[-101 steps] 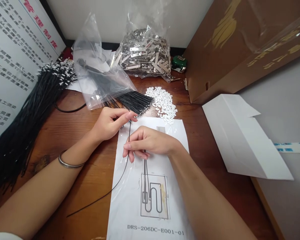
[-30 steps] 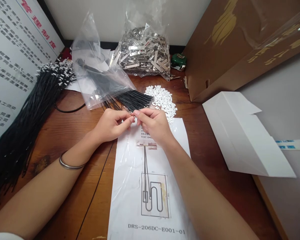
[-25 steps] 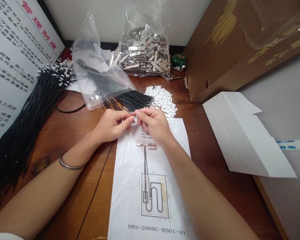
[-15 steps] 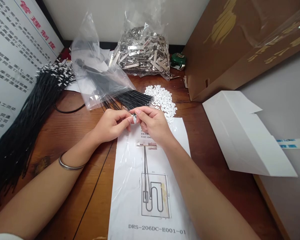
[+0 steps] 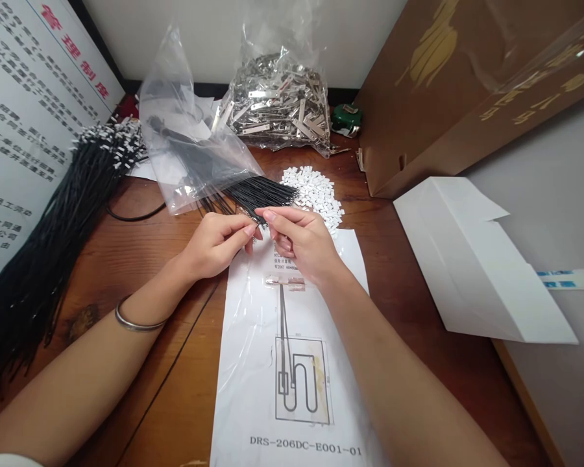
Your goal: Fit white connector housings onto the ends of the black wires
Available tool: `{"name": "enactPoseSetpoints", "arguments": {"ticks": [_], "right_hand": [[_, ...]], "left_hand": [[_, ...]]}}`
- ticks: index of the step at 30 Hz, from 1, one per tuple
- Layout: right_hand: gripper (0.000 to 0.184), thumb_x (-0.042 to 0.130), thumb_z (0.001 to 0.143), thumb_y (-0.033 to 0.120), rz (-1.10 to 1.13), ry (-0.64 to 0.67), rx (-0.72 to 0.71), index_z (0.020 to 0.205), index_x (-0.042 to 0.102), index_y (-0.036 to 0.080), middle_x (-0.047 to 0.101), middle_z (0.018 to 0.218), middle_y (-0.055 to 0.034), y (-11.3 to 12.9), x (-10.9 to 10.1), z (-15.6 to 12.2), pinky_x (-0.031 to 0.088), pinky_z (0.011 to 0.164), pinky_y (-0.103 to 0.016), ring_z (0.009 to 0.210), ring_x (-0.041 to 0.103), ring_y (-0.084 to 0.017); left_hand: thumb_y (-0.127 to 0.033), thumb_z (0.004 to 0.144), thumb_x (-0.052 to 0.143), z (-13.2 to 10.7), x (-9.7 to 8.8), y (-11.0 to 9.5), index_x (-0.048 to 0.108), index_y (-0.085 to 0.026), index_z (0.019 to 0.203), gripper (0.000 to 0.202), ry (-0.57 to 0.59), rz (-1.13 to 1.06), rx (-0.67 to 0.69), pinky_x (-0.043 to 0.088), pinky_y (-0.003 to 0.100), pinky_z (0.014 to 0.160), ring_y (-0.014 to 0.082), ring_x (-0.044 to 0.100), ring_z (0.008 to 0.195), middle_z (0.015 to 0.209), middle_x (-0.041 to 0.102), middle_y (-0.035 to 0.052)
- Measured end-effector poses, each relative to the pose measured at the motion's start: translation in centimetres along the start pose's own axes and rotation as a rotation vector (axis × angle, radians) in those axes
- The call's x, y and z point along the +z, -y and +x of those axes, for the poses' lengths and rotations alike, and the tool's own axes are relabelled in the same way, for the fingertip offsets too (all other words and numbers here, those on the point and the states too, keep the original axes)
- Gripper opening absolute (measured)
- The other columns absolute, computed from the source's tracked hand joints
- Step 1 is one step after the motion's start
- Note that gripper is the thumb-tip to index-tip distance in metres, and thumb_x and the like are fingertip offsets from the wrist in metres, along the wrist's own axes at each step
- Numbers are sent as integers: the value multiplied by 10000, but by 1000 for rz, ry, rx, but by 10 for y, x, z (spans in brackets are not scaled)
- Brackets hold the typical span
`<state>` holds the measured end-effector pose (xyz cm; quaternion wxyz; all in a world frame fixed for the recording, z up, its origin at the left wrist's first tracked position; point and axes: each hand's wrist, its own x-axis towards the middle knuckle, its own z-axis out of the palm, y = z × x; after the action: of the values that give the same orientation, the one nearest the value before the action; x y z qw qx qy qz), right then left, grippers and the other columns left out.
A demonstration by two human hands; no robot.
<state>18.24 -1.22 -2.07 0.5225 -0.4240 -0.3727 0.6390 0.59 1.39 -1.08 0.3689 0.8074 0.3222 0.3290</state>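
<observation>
My left hand [image 5: 219, 243], with a metal bangle on its wrist, has thumb and index finger pinched on a thin black wire whose end is mostly hidden by the fingers. Close beside it, my right hand [image 5: 305, 243] is closed, thumb against index finger; whatever lies in that pinch is too small to make out. Just beyond the fingertips lies a bundle of black wires [image 5: 265, 193], coming out of a clear plastic bag [image 5: 194, 175]. Next to the bundle is a pile of small white connector housings [image 5: 316, 194].
A printed drawing sheet [image 5: 253, 363] lies under my hands. At left is a large bundle of black wires with white ends [image 5: 53, 227]. Behind stands a bag of metal strips [image 5: 277, 104] beside a green tape measure [image 5: 346, 120]. A brown box [image 5: 418, 97] and folded white card [image 5: 467, 259] are right.
The fingertips of my two hands have drawn slightly apart, my right hand shifting a little to the right. The surroundings look the same.
</observation>
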Motion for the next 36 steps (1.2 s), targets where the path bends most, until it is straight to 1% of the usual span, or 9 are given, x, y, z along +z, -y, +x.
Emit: {"name": "enactPoseSetpoints", "arguments": {"ticks": [4,7,11,15,19,23,27,33,36], "right_hand": [[256,816,714,366,25,0,8,894,800,185,494,538,64,-1,0,0,162,406,-227,436,317,-33],[249,812,718,369,26,14,8,891,805,191,488,526,65,-1,0,-1,164,411,-227,439,321,-36],[261,803,719,374,24,36,0,905,797,191,488,526,67,0,-1,-1,176,415,-231,436,325,-40],[223,793,687,335,63,43,-4,853,774,187,495,531,68,1,-3,0,184,404,-233,425,327,-41],[168,768,679,306,68,-18,-23,796,747,186,494,530,65,0,-3,1,185,388,-235,413,315,-40],[144,765,662,281,48,-56,-56,761,737,180,472,499,68,-2,-2,1,182,383,-231,404,317,-41],[149,786,646,286,39,-84,-66,720,724,174,467,484,67,-2,0,1,178,376,-228,399,320,-40],[151,786,673,299,-9,-91,-103,740,731,175,485,485,63,-2,-1,0,190,367,-232,396,335,-42],[151,782,681,294,-38,-82,-118,758,734,174,504,484,67,-3,-1,1,208,363,-234,383,340,-40]], "left_hand": [[-410,915,594,0,8,-6,693,-149,763,318,-125,-143,-86,443,243,547,134,601,541,613,696,36],[-422,837,721,2,15,-12,697,-145,762,288,-192,-299,-171,454,227,527,123,609,529,602,692,31],[-436,800,767,2,23,-16,688,-150,727,306,-261,-430,-227,462,229,512,115,604,503,572,683,17],[-459,777,781,1,26,-13,696,-152,740,321,-254,-449,-268,441,241,484,119,596,491,558,681,15],[-441,775,791,1,26,-9,721,-152,786,298,-255,-454,-300,422,239,480,113,589,492,582,704,21],[-462,751,806,2,24,-10,716,-152,774,324,-229,-480,-331,436,243,484,123,602,505,571,701,18],[-476,720,826,4,24,-12,709,-153,766,346,-248,-509,-349,425,238,471,121,594,500,563,700,17],[-472,756,793,4,23,-11,694,-150,767,337,-234,-474,-328,422,240,465,125,595,498,570,696,22],[-436,741,813,5,23,-12,690,-152,739,310,-225,-480,-341,438,235,491,119,599,502,561,694,11]]}}
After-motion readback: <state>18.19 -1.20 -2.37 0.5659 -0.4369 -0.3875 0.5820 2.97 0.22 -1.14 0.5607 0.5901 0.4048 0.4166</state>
